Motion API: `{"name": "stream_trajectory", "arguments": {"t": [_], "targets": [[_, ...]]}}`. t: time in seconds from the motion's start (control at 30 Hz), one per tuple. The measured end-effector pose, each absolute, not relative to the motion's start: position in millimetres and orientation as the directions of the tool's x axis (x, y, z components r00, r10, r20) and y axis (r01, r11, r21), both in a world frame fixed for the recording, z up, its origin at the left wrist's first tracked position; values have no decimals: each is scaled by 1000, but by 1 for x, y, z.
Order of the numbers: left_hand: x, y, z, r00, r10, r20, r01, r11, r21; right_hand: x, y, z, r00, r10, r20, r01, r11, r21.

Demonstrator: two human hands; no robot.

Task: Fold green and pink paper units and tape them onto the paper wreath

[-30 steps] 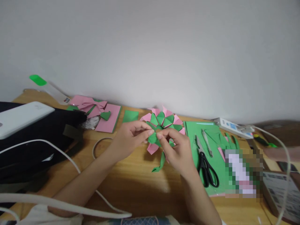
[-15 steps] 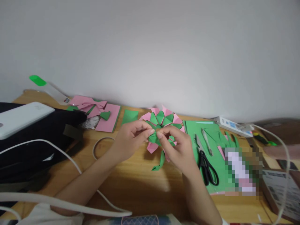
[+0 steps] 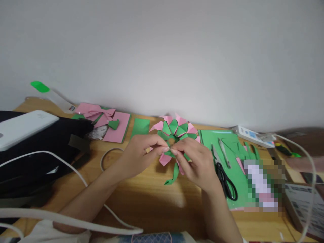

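Observation:
A round folded-paper flower (image 3: pixel 182 130), with green inner petals and pink outer tips, lies on the wooden table. At its near side, my left hand (image 3: pixel 141 153) and my right hand (image 3: pixel 196 160) meet with thumbs and fingertips pinched together. Both hold the near edge of the paper flower, though the fingers hide the exact spot gripped. From below the flower a curled green paper strip (image 3: pixel 174 175) reaches toward me. Black-handled scissors (image 3: pixel 226 180) and a pen-like tool (image 3: pixel 224 153) lie right of my right hand on green paper (image 3: pixel 240 189).
Pink paper sheets (image 3: pixel 121 126) with folded pieces lie at the back left, beside a green square (image 3: pixel 140 127). A white device (image 3: pixel 27 126) rests on black cloth (image 3: pixel 63 145). A power strip (image 3: pixel 253 136) sits at the back right. White cables (image 3: pixel 71 221) cross the left foreground.
My fingertips have drawn closer together at the flower's near edge. My right hand has turned slightly, its knuckles further right. More of the flower's centre now shows.

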State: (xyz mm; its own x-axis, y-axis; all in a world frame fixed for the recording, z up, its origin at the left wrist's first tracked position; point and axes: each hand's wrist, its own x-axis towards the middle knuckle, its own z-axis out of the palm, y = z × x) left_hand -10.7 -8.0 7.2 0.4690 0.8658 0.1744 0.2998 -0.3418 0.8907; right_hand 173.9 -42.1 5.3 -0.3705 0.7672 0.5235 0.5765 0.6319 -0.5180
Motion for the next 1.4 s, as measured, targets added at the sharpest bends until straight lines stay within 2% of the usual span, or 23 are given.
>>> {"name": "stream_trajectory", "arguments": {"t": [0.17, 0.33, 0.4, 0.53, 0.7, 0.9, 1.07, 1.4], "targets": [[-13, -15, 11, 455, 853, 257, 387, -450, 805, 173, -48, 9, -367, 721, 589, 573, 673, -468], [-16, -18, 8, 461, 816, 349, 428, -549, 718, 174, -47, 10, -317, 763, 564, 513, 638, -575], [-16, -17, 8, 488, 798, 355, 436, -574, 693, 175, -46, 11, -330, 764, 554, 512, 638, -575], [-18, -14, 11, 547, 790, 275, 414, -542, 731, 178, -44, 12, -378, 754, 537, 520, 653, -551], [-18, -13, 9, 586, 774, 241, 368, -519, 772, 179, -45, 16, -412, 790, 453, 499, 612, -614], [-14, -13, 7, 486, 844, 228, 340, -423, 840, 178, -47, 17, -344, 826, 446, 530, 564, -634], [-12, -11, 9, 480, 845, 237, 366, -438, 821, 178, -47, 15, -300, 847, 438, 541, 529, -654], [-10, -10, 10, 466, 863, 197, 350, -384, 854, 176, -47, 14, -296, 848, 441, 625, 521, -582]]}}
